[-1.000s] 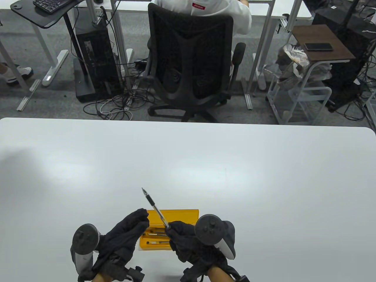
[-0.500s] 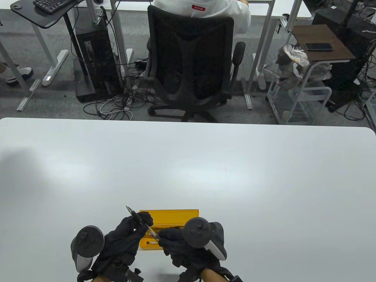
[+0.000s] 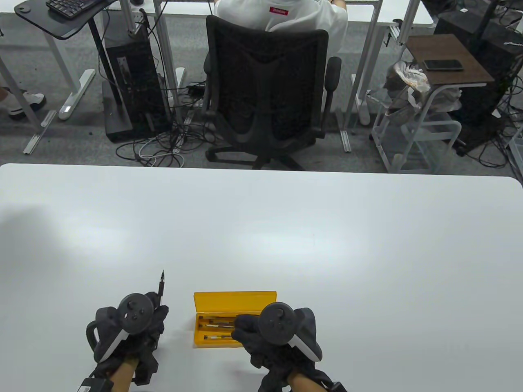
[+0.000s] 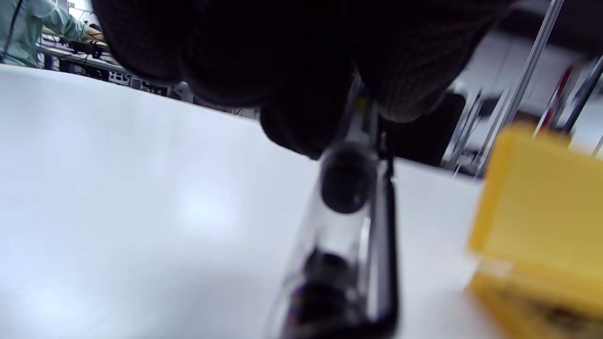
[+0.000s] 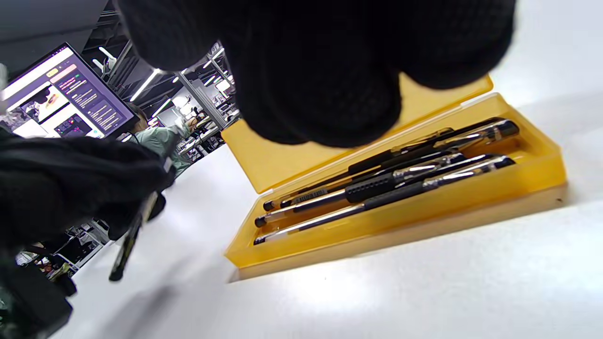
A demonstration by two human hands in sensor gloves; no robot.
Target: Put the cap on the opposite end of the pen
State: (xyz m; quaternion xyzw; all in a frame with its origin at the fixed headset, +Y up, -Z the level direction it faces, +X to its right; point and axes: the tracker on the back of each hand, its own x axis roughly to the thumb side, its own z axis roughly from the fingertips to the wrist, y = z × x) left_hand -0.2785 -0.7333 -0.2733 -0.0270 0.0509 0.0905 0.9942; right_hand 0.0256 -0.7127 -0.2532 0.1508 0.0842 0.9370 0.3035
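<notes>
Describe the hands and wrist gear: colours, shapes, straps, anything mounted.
The left hand and right hand both wear black knit gloves. Each carries a dark grey tracker with a round disc face, small buttons and a white underside. The forearms are bare, with no sleeves. A black wrist mount sits at each wrist, the left one bearing a white label.

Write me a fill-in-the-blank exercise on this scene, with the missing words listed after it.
1. The pen with its tip pointing away from the person is held by the ____ hand.
2. The open pen case is coloured ____.
3. The right hand is over the case's ____ end in the table view.
4. The case rests on a ____ table.

Missing words: left; yellow; right; white
</notes>
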